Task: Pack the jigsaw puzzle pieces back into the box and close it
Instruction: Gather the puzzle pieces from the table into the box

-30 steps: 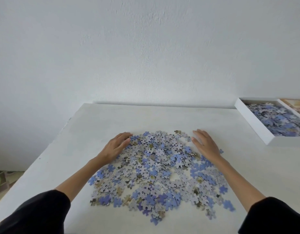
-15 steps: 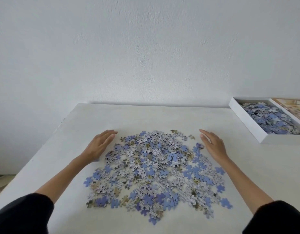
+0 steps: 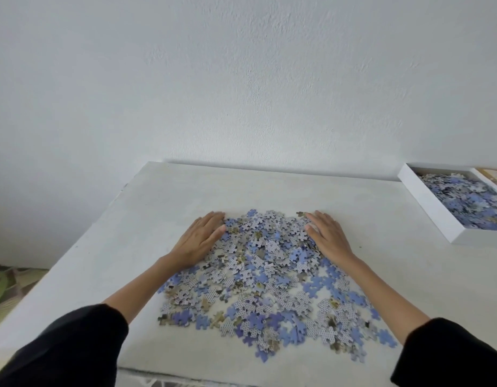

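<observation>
Blue pieces (image 3: 265, 277), hands (image 3: 198, 241) (image 3: 329, 238) now pressed inward

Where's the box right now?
In the head view the box sits open at the table's far right edge, against the wall, already part-filled with pieces and well right of the right hand.

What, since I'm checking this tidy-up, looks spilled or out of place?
Loose puzzle pieces sprawl across the table between the left hand and right hand, outside the open box at right holding others. Nothing looks damaged.
</observation>
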Tool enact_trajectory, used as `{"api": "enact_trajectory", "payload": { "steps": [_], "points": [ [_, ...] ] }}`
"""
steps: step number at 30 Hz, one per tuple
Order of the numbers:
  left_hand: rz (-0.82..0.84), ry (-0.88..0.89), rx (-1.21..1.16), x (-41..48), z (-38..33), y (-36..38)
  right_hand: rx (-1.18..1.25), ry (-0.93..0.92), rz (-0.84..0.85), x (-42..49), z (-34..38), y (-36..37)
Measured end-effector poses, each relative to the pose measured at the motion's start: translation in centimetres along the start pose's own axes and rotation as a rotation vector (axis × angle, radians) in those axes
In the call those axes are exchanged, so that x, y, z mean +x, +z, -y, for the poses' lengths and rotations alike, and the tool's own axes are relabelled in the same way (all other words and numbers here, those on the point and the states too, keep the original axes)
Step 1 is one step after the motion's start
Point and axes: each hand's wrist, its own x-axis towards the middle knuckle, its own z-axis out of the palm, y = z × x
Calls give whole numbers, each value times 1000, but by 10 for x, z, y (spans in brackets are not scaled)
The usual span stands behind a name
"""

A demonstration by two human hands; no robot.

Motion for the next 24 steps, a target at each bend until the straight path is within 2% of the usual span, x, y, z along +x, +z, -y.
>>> {"api": "enact_trajectory", "payload": {
  "steps": [2,4,8,18,24],
  "points": [
    [-8,14,-55,-1,-6,-7,44,5,-28,-1,12,-4],
    [-2,68,-14,-6,-14,-15,89,-17,-50,-7,24,-9],
    [81,189,93,-29,-30,-17,135,-114,27,-42,47,-11],
    [218,355,295,-76,-41,7,-73,-279,265,-125,76,8],
    [236,373,382,-77,-44,13,-178,-326,307,-136,81,23]
  ]
}}
